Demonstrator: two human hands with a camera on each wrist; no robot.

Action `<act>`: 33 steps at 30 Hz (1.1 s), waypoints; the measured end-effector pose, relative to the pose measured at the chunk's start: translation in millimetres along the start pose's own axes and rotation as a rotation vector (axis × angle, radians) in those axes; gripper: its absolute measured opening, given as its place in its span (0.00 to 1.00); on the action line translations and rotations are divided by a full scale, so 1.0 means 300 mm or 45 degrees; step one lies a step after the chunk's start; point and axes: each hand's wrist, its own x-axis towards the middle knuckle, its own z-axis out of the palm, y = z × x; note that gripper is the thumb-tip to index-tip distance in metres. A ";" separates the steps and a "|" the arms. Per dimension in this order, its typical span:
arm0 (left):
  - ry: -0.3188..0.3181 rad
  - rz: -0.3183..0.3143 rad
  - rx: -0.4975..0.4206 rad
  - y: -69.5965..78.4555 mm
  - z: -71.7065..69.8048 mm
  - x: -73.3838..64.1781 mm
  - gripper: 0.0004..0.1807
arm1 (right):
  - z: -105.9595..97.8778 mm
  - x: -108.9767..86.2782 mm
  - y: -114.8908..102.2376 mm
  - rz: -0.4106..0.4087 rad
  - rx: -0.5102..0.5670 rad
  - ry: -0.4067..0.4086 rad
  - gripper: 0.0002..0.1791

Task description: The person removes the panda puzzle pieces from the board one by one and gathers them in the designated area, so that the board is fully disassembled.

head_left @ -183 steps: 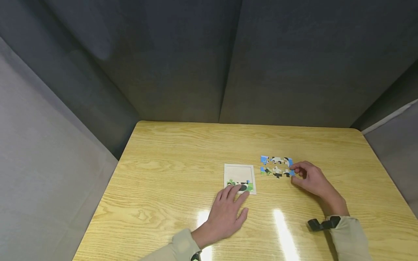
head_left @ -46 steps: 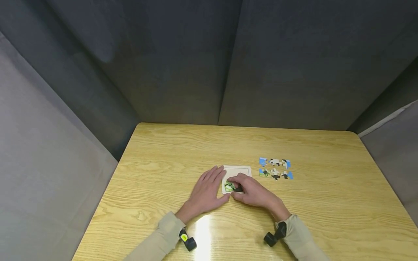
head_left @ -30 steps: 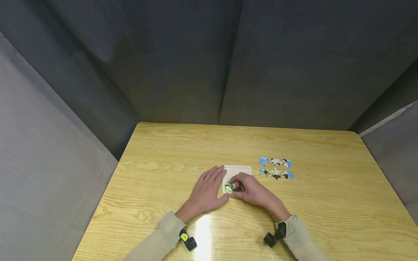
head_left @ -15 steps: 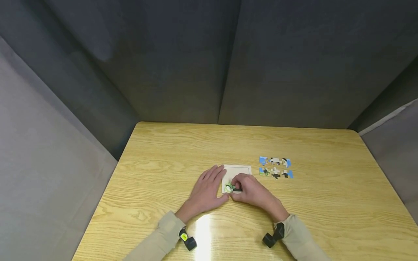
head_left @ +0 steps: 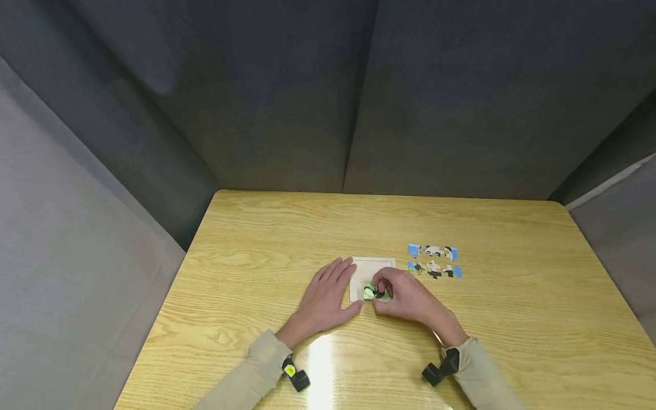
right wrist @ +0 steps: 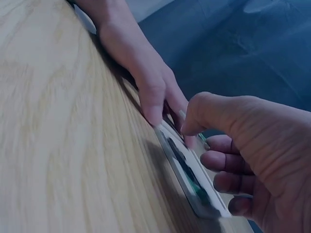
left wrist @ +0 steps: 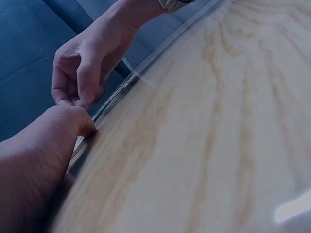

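A white square puzzle tray (head_left: 366,270) lies on the table. My left hand (head_left: 324,299) rests flat along its left edge, fingers extended and thumb at the lower edge. Between thumb and index finger, my right hand (head_left: 410,296) pinches a green-and-white puzzle piece (head_left: 368,292) just above the tray's lower part; only a thin green edge shows beside the fingertips in the right wrist view. Beneath it, black and green puzzle pieces (right wrist: 182,160) sit along the tray's near side, partly covered by my right fingers in the head view. The tray's lower left corner is bare.
To the right of the tray, several loose puzzle pieces (head_left: 433,270) with blue, white and black panda parts lie in two rows on the wooden table (head_left: 277,228). Dark curtains (head_left: 287,114) stand behind the table's far edge.
Six seconds ago the right hand was at the loose pieces; it has since come to the tray. Within the last half second the green-and-white piece has left the lower left corner, moving right with it.
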 end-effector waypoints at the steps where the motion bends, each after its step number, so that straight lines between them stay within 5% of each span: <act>1: -0.003 0.001 0.003 0.000 0.001 0.000 0.47 | -0.009 -0.008 0.006 0.013 0.011 0.002 0.13; 7: -0.023 -0.006 0.008 0.003 0.002 0.000 0.47 | -0.067 -0.063 0.056 0.116 0.021 0.032 0.15; 18: -0.063 -0.029 0.012 0.005 0.000 0.004 0.47 | -0.145 -0.153 0.160 0.235 -0.156 0.048 0.15; 33: -0.031 -0.016 -0.007 0.002 -0.005 0.007 0.47 | -0.161 -0.157 0.202 0.256 -0.118 0.031 0.16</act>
